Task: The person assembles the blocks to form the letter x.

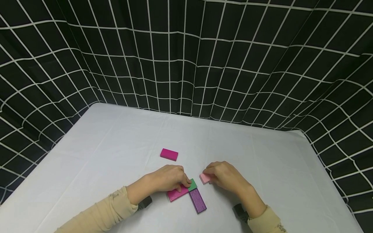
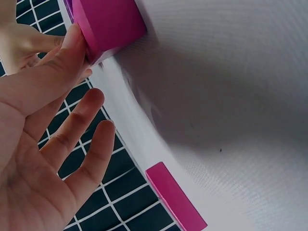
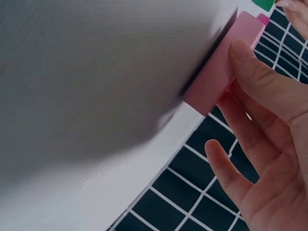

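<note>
My left hand [image 1: 169, 177] rests over the near magenta block [image 1: 175, 195], its thumb against that block and a fingertip on the small green block [image 1: 193, 184]. In the left wrist view, the thumb touches the magenta block [image 2: 113, 26] while other fingers stand loosely extended. A purple block [image 1: 198, 201] runs from the green one toward me, so the three form a corner shape. To the right, my right hand [image 1: 225, 174] pinches a pink block [image 1: 205, 178] by thumb and fingers. The right wrist view shows the thumb on the pink block's face [image 3: 216, 72].
Another magenta block [image 1: 169, 154] lies flat on the white-covered table [image 1: 131, 129], beyond the left hand. A dark curtain with a white grid [image 1: 177, 55] surrounds the table's back and sides. Dark wrist devices sit under both forearms.
</note>
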### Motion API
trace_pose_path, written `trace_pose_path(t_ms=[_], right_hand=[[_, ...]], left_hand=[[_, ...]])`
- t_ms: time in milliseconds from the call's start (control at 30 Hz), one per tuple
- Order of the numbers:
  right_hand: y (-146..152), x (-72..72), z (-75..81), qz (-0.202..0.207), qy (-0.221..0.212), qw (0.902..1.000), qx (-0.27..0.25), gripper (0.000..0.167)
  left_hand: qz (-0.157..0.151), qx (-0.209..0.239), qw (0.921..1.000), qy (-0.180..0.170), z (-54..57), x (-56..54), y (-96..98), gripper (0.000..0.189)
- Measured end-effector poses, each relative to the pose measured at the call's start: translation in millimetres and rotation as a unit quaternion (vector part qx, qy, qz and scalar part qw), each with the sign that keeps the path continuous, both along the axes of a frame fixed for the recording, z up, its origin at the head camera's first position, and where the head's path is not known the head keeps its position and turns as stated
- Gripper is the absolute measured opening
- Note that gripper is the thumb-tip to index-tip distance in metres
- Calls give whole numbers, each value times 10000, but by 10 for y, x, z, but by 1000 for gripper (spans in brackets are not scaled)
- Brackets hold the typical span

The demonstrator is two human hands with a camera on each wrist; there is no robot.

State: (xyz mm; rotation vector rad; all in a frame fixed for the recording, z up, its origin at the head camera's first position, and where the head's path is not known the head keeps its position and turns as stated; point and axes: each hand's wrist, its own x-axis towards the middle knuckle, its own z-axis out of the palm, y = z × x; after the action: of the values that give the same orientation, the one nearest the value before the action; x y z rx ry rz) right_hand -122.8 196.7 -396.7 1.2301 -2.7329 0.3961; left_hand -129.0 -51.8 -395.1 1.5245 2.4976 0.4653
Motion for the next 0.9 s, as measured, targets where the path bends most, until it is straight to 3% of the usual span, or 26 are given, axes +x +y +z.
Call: trace_pose_path(t_ms=[633,900], right_hand=[[-87,21,11,405,214,9989,-48,26],[-131,34,2,509,102,9986,-56,30]], left_hand=[[3,-44,10000,-37,6,-1,1,27],[23,-41,10000,-27,8,2,7,28]])
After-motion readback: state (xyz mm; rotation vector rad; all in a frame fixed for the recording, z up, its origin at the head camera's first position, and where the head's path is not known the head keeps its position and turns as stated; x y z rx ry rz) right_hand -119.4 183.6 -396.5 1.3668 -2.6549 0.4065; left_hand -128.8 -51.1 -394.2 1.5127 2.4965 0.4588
